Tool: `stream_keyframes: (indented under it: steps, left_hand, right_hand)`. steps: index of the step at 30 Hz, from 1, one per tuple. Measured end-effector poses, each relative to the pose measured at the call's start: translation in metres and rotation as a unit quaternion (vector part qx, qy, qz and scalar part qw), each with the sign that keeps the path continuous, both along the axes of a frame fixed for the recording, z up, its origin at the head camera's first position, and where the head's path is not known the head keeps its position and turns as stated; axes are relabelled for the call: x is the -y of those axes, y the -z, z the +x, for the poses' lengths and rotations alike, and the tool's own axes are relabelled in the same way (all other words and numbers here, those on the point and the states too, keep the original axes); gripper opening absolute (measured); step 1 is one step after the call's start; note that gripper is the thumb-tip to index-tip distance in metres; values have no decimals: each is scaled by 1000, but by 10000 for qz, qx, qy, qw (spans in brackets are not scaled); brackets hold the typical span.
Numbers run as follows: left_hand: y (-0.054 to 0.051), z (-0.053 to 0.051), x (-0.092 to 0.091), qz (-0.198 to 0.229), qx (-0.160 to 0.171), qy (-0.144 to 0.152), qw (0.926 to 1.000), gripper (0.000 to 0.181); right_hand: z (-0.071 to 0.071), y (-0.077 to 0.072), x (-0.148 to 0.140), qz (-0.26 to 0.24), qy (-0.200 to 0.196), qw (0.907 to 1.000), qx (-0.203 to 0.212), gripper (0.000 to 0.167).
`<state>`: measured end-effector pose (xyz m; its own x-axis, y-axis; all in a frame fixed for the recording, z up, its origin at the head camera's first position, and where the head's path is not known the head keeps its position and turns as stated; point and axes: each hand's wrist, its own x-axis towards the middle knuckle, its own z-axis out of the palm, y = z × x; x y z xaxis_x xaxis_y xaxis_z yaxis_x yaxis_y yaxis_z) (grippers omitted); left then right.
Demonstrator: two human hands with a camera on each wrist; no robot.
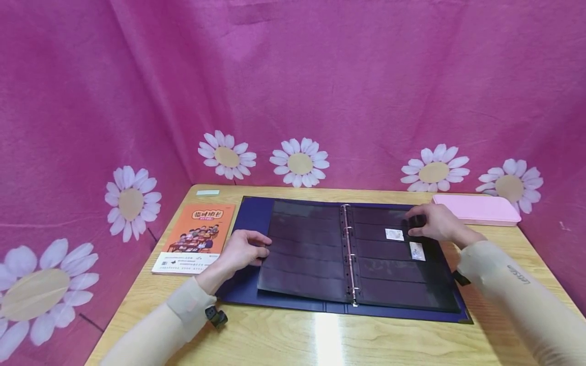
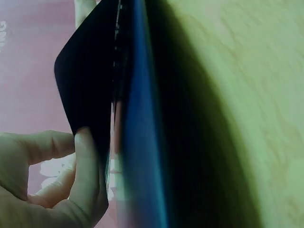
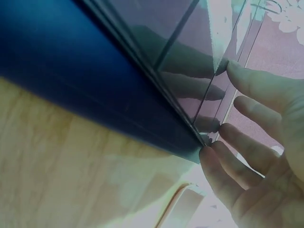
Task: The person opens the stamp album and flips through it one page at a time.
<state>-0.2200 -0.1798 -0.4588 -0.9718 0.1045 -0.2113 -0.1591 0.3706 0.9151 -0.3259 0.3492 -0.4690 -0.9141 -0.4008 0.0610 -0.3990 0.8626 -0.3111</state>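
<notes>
A dark blue ring binder (image 1: 247, 290) lies spread on the table, with black pocket pages on both sides of its metal rings (image 1: 350, 254). My left hand (image 1: 242, 250) pinches the outer edge of the left black page (image 1: 306, 244); the left wrist view shows thumb and finger at that page edge (image 2: 85, 76). Over the upper outer part of the right page (image 1: 389, 287), my right hand (image 1: 435, 222) touches the surface with extended fingers (image 3: 249, 107). Two small pale stamp-like pieces, one (image 1: 394, 234) and another (image 1: 417, 251), sit on this page near the fingers.
An orange booklet (image 1: 201, 229) lies left of the binder, and a pale green strip (image 1: 208, 192) is behind it. At the back right is a pink case (image 1: 476, 209). Pink flowered cloth (image 1: 357, 101) surrounds the wooden table (image 1: 274, 335).
</notes>
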Motion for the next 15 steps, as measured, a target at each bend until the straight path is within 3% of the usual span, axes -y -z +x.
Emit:
stream_keyframes:
  steps: [7,15]
  left_hand:
    - [10,-2,2,-266,42,162,9995,25]
    - [8,0,-2,-740,-191,179,9969,25]
  right_hand:
    - [-3,-4,1,237,-58,9997,62,50]
    - [-8,-9,4,398,-113,9986,319,54]
